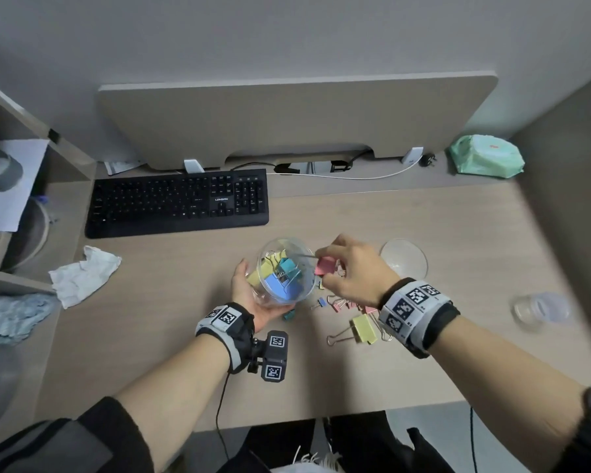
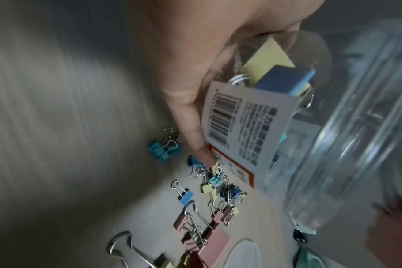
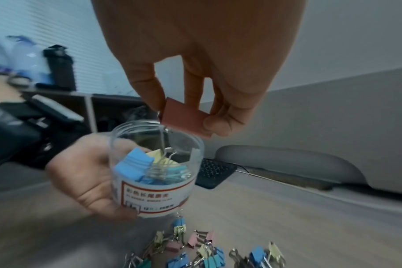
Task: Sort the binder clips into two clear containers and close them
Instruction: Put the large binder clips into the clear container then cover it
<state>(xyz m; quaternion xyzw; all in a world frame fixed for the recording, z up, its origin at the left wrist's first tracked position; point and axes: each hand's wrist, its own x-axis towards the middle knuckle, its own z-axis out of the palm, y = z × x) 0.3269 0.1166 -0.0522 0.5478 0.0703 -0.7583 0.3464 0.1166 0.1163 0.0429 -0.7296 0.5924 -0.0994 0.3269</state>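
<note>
My left hand [image 1: 251, 293] grips a clear jar [image 1: 284, 274] from below and tilts its mouth toward me. Large blue, yellow and teal binder clips lie inside the jar [image 3: 156, 172]. Just right of its rim, my right hand [image 1: 336, 264] pinches a large pink binder clip [image 1: 324, 266]. That pink clip [image 3: 186, 117] has its wire handle reaching over the jar's mouth. Several small loose clips [image 1: 338, 303] and a large yellow clip [image 1: 364, 329] lie on the desk under my right wrist. A clear lid [image 1: 403, 259] lies to the right, and a second clear container [image 1: 539, 310] farther right.
A black keyboard [image 1: 178, 203] lies behind the jar, under a beige partition [image 1: 287, 121]. A crumpled tissue [image 1: 82, 274] and a teal cloth [image 1: 11, 319] are at the left. A green wipes pack [image 1: 485, 158] sits at the back right.
</note>
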